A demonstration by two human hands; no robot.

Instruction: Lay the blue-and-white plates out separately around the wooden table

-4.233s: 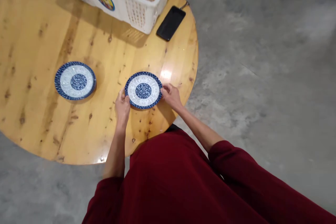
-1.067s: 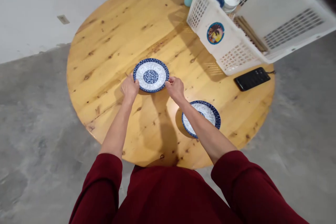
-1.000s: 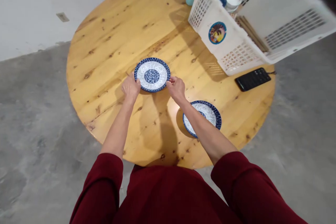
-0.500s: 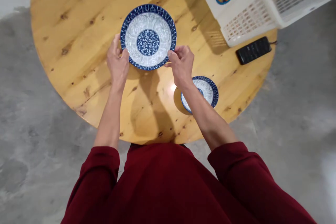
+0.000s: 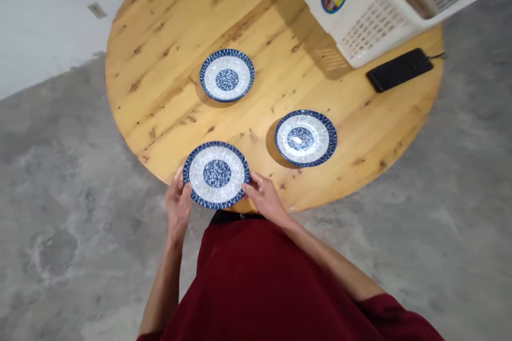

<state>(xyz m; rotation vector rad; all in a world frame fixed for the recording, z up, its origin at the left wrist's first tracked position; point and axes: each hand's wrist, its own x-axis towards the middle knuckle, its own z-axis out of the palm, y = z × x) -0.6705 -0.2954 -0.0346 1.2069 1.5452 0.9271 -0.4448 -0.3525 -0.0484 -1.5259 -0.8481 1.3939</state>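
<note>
From the head camera, the left hand (image 5: 178, 203) and the right hand (image 5: 262, 197) each pinch the rim of the near plate (image 5: 216, 174), a blue-and-white dish in the lower middle of the frame. The left hand's fingers curl on the plate's left edge and the right hand's on its lower right edge, so both are closed on it. The near plate lies level at the table (image 5: 168, 37) rim closest to the person. Whether it already rests on the wood or sits just above it cannot be told.

Two matching dishes sit apart from it: the far plate (image 5: 227, 75) above it toward the frame's centre, and the right plate (image 5: 305, 138) to the right. At the upper right stands a white basket (image 5: 360, 5) with a round sticker, and a black phone (image 5: 400, 69) lies just beside it. Grey floor (image 5: 60, 197) fills the left and right. A red garment (image 5: 280, 277) covers the bottom.

By the look of it, the step in hand is the placing of the near plate at the table's edge. Letting go would call for the dish to lie flat and wholly on the wood, because the rim is so close.
</note>
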